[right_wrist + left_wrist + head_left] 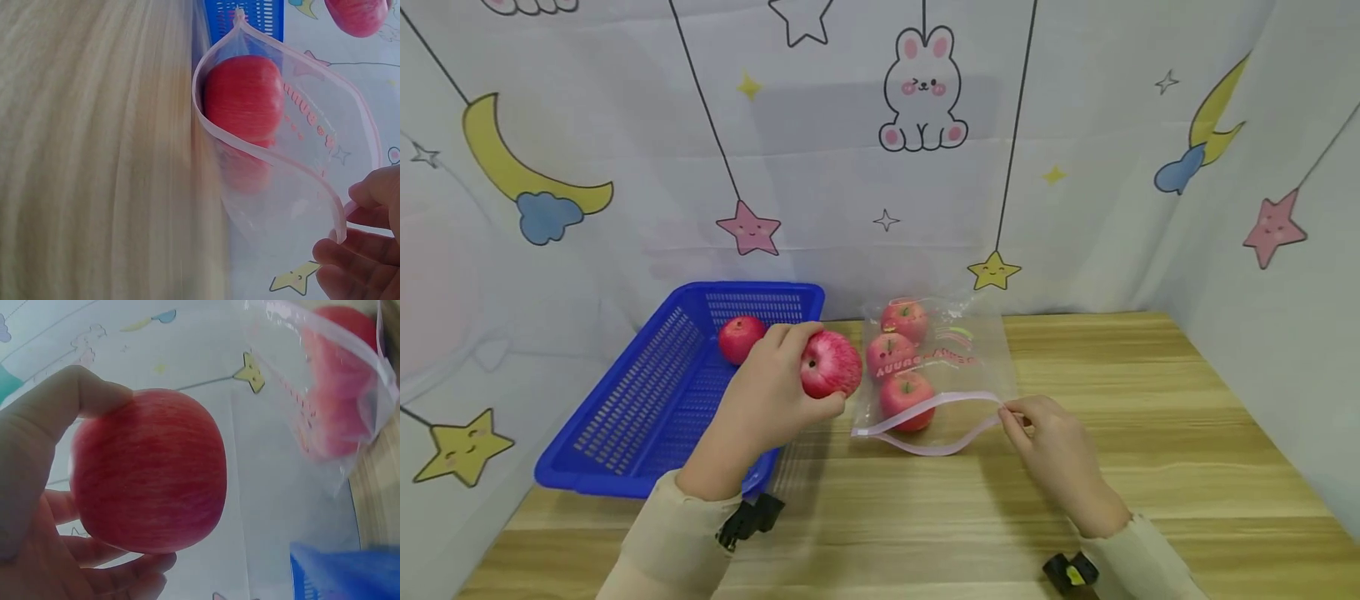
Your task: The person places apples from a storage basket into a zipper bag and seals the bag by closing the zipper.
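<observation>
My left hand (772, 387) grips a red apple (831, 365) in the air, between the blue basket and the bag. In the left wrist view the thumb and fingers curl round this apple (150, 472). A clear zip bag (966, 358) with a pale pink zip edge lies on the table, holding 3 red apples, the nearest apple (907, 402) just inside its mouth. My right hand (1056, 454) pinches the right end of the bag's edge. The right wrist view shows the bag's mouth (284, 159) parted, with apples inside.
A blue plastic basket (655, 467) stands at the left of the wooden table (1120, 400), with another red apple (742, 338) inside it. A white printed curtain (850, 183) hangs behind and around the table.
</observation>
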The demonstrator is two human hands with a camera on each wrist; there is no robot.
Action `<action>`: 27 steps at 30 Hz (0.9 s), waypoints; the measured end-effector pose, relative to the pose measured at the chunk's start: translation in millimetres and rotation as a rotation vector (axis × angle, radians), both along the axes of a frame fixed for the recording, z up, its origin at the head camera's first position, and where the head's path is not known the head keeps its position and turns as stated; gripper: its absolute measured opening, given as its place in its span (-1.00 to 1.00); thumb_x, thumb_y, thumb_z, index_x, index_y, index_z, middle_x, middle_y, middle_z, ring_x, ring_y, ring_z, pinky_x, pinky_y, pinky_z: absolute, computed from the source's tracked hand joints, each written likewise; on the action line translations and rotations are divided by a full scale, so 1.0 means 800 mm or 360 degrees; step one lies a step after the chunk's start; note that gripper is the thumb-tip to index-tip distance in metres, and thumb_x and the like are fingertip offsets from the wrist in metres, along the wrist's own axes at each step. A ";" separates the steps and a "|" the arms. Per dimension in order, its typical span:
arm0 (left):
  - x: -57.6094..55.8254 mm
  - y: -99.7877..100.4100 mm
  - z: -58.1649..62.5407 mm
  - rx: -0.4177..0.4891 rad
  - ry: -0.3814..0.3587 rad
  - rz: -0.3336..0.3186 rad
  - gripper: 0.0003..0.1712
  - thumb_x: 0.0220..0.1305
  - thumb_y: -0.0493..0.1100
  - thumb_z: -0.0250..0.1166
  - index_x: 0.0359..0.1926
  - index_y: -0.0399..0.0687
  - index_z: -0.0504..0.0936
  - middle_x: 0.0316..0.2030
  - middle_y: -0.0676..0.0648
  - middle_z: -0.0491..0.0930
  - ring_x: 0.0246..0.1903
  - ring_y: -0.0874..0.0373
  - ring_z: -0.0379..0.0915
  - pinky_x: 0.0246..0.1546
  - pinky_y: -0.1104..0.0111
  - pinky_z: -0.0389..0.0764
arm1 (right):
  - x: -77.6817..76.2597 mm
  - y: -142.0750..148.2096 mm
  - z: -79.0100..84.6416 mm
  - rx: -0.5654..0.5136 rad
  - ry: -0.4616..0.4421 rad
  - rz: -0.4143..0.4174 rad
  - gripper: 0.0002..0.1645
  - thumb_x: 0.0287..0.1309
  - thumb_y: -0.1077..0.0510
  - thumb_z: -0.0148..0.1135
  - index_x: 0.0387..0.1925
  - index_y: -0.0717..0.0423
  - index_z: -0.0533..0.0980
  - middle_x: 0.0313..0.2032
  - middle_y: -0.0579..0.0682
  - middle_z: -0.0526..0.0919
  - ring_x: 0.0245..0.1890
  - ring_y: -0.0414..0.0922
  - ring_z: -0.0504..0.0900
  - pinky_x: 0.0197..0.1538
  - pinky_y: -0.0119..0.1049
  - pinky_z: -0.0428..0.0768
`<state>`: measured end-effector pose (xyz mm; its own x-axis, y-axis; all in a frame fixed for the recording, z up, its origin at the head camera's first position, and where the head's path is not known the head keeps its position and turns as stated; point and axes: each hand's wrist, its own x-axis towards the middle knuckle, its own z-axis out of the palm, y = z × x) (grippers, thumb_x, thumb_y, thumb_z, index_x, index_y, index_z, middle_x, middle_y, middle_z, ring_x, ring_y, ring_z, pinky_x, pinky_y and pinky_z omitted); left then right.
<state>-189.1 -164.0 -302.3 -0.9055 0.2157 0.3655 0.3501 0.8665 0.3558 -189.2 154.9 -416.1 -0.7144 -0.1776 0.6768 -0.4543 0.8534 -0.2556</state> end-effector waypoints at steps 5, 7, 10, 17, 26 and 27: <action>0.009 0.017 -0.012 0.0043 0.0038 -0.0029 -0.12 -0.24 0.05 0.47 0.16 -0.16 0.42 0.00 -0.24 0.47 -0.04 -0.13 0.45 -0.11 0.07 0.61 | 0.000 0.000 0.001 -0.0001 -0.0001 0.0015 -0.91 0.00 0.22 0.35 -0.42 0.18 0.65 -0.43 0.05 0.69 -0.49 -0.14 0.63 -0.51 -0.31 0.56; 0.011 0.023 -0.015 0.0055 0.0028 -0.0027 -0.13 -0.24 0.05 0.47 0.16 -0.15 0.43 0.00 -0.23 0.47 -0.03 -0.12 0.45 -0.10 0.08 0.61 | -0.001 0.000 0.002 0.0006 0.0007 0.0020 -0.92 0.00 0.22 0.35 -0.42 0.17 0.65 -0.42 0.05 0.69 -0.48 -0.14 0.63 -0.50 -0.30 0.57; 0.013 0.030 -0.020 0.0075 0.0022 -0.0021 -0.13 -0.24 0.06 0.48 0.17 -0.14 0.43 0.02 -0.21 0.47 -0.02 -0.12 0.44 -0.10 0.08 0.60 | -0.002 0.000 0.002 0.0023 0.0032 0.0027 -0.91 -0.01 0.21 0.36 -0.42 0.16 0.64 -0.42 0.04 0.69 -0.48 -0.16 0.62 -0.50 -0.30 0.57; 0.013 0.042 -0.030 0.0126 0.0044 -0.0031 -0.13 -0.26 0.08 0.46 0.17 -0.11 0.45 0.00 -0.17 0.48 -0.04 -0.09 0.45 -0.11 0.07 0.58 | -0.005 -0.002 0.007 0.0054 0.0086 0.0072 -0.92 -0.03 0.21 0.37 -0.43 0.13 0.63 -0.41 0.03 0.69 -0.48 -0.17 0.63 -0.49 -0.31 0.57; 0.015 0.055 -0.045 0.0134 0.0080 -0.0074 -0.15 -0.29 0.07 0.45 0.14 -0.10 0.47 -0.05 -0.17 0.50 -0.07 -0.05 0.47 -0.12 0.10 0.58 | -0.007 -0.001 0.009 0.0101 0.0076 0.0111 -0.90 -0.03 0.19 0.38 -0.42 0.13 0.63 -0.41 0.02 0.69 -0.47 -0.19 0.64 -0.47 -0.32 0.58; 0.016 0.057 -0.046 0.0131 0.0085 -0.0078 -0.15 -0.29 0.08 0.45 0.13 -0.10 0.48 -0.05 -0.17 0.50 -0.07 -0.04 0.47 -0.11 0.10 0.58 | -0.007 -0.001 0.009 0.0100 0.0077 0.0115 -0.90 -0.03 0.19 0.38 -0.42 0.13 0.63 -0.41 0.02 0.69 -0.47 -0.19 0.63 -0.47 -0.33 0.58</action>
